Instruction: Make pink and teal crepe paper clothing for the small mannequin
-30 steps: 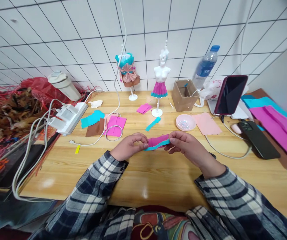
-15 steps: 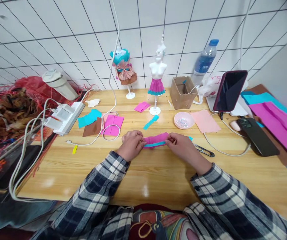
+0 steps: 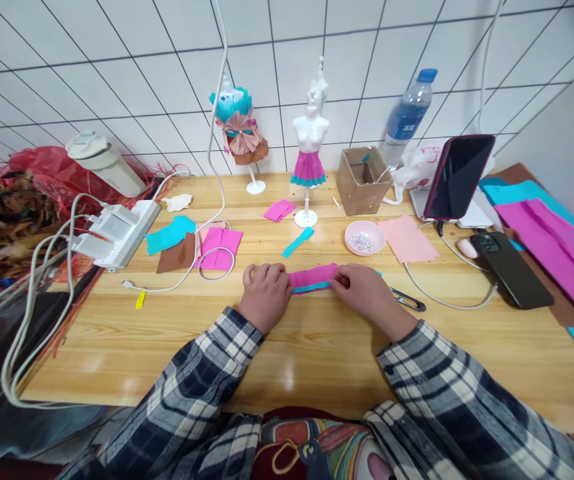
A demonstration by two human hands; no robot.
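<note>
Between my hands lies a magenta crepe paper strip (image 3: pixel 313 276) with a blue band along its near edge. My left hand (image 3: pixel 265 297) has its curled fingers on the strip's left end; the fingertips are partly hidden. At the right end, my right hand (image 3: pixel 364 293) pinches the strip between thumb and fingers. Beyond them stands a white mini mannequin (image 3: pixel 311 130) in a magenta skirt (image 3: pixel 308 169) with a blue hem. A narrow blue paper strip (image 3: pixel 298 242) lies in front of its base. Just right of my right hand is a utility knife (image 3: pixel 407 300).
A pink bowl of small beads (image 3: pixel 365 238), a cardboard box (image 3: pixel 361 181) and a phone on a stand (image 3: pixel 459 177) are at the back right. Another dressed mannequin (image 3: pixel 241 127), a power strip (image 3: pixel 121 233) with cables and paper pieces (image 3: pixel 220 248) are to the left.
My left hand has turned more upright, with its fingers more bunched at the strip's left end. My right hand keeps its pinch. The view has shifted slightly.
</note>
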